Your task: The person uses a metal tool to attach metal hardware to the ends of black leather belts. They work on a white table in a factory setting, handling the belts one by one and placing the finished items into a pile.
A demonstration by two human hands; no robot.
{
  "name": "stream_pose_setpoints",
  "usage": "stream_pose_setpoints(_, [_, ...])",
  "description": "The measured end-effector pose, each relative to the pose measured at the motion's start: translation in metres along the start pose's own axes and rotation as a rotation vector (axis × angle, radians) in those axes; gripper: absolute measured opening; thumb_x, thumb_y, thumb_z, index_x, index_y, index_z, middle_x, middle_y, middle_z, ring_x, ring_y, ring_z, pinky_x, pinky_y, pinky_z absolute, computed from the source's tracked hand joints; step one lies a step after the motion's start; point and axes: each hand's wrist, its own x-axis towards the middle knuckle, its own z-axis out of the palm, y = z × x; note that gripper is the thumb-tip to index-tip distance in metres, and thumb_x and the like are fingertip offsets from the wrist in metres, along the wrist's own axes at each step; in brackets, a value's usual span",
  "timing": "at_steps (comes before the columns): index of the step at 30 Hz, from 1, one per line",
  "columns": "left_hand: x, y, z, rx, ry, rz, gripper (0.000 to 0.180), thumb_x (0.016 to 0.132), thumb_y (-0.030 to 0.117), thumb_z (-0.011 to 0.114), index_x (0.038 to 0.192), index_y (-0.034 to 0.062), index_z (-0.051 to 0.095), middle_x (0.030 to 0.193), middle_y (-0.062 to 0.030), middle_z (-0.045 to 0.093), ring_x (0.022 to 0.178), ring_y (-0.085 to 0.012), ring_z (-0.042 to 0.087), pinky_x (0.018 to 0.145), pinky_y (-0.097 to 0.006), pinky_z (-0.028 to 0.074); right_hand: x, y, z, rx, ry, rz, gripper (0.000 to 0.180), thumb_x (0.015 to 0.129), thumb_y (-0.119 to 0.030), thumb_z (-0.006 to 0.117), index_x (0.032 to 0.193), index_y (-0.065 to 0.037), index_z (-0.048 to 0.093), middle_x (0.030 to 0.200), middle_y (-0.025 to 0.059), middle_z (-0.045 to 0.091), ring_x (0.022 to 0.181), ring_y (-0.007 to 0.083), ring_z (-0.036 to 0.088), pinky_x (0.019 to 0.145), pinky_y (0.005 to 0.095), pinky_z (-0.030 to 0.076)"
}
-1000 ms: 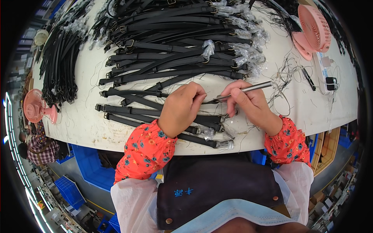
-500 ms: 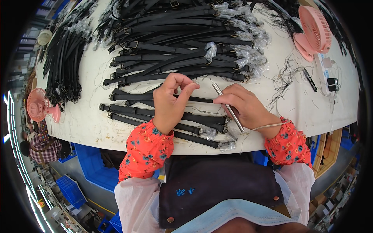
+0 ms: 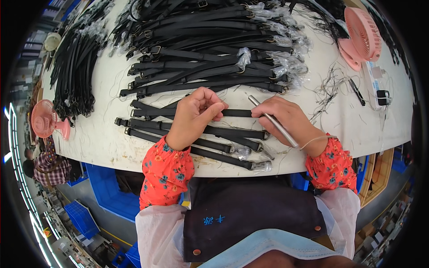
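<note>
A black strap (image 3: 237, 113) runs across the gap between my two hands. My right hand (image 3: 278, 114) grips a slim silver pen-shaped tool (image 3: 279, 126) with a thin tip pointing up and left; a pale cord is at its rear end and my wrist. That hand's fingertips touch the strap's right part. My left hand (image 3: 196, 116) is closed in a pinch at the strap's upper edge, a fine thread close by; its fingers hide what they hold. Several black buckled straps (image 3: 214, 145) lie nearer me, some with plastic-wrapped metal ends.
Black straps (image 3: 196, 67) are piled beyond my hands, and another bundle (image 3: 76, 76) lies at left. Pink fans (image 3: 363, 33) (image 3: 43, 119) stand at both sides. Loose threads (image 3: 328, 89), a black pen (image 3: 356, 92) and a power strip (image 3: 373, 82) lie on the white table (image 3: 111, 152).
My left hand has lowered its fingertips to the strap's edge. My right hand has shifted right with the tool, and more of the strap between the hands shows.
</note>
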Motion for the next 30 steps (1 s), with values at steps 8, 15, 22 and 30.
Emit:
stream_pose_setpoints(8, [0.002, 0.000, 0.003, -0.104, -0.010, -0.047, 0.010, 0.100, 0.007, 0.066, 0.102, -0.0002, 0.059, 0.095, -0.0098, 0.072, 0.078, -0.0076, 0.063, 0.075, -0.024, 0.056, 0.001, -0.007, -0.001, 0.459, -0.070, 0.187, 0.019, 0.099, -0.012, 0.067, 0.116, -0.004, 0.071, 0.093, 0.0074, 0.077, 0.085, 0.0210, 0.071, 0.078, 0.0338, 0.052])
stream_pose_setpoints(15, [0.003, 0.002, 0.003, -0.107, -0.030, -0.061, 0.011, 0.099, 0.008, 0.067, 0.102, -0.0001, 0.060, 0.095, -0.0100, 0.072, 0.076, -0.0075, 0.062, 0.077, -0.025, 0.057, 0.001, 0.002, 0.006, 0.348, -0.115, 0.095, 0.021, 0.098, -0.017, 0.070, 0.117, -0.009, 0.074, 0.096, 0.0030, 0.079, 0.081, 0.0207, 0.068, 0.081, 0.0346, 0.050])
stream_pose_setpoints(22, [0.003, 0.000, 0.002, -0.130, -0.040, -0.057, 0.011, 0.099, 0.008, 0.068, 0.102, 0.0001, 0.060, 0.095, -0.0100, 0.072, 0.075, -0.0076, 0.061, 0.077, -0.025, 0.057, 0.003, -0.001, 0.006, 0.313, -0.128, 0.102, 0.022, 0.098, -0.019, 0.070, 0.118, -0.011, 0.075, 0.098, 0.0017, 0.079, 0.080, 0.0207, 0.067, 0.082, 0.0346, 0.049])
stream_pose_setpoints(30, [0.000, -0.001, -0.001, -0.230, 0.024, -0.021, 0.013, 0.096, 0.005, 0.069, 0.106, -0.0005, 0.062, 0.100, -0.0094, 0.072, 0.080, -0.0081, 0.065, 0.072, -0.023, 0.054, 0.002, 0.000, 0.007, 0.337, -0.103, 0.091, 0.022, 0.099, -0.017, 0.068, 0.119, -0.009, 0.073, 0.098, 0.0040, 0.079, 0.083, 0.0221, 0.069, 0.081, 0.0351, 0.051])
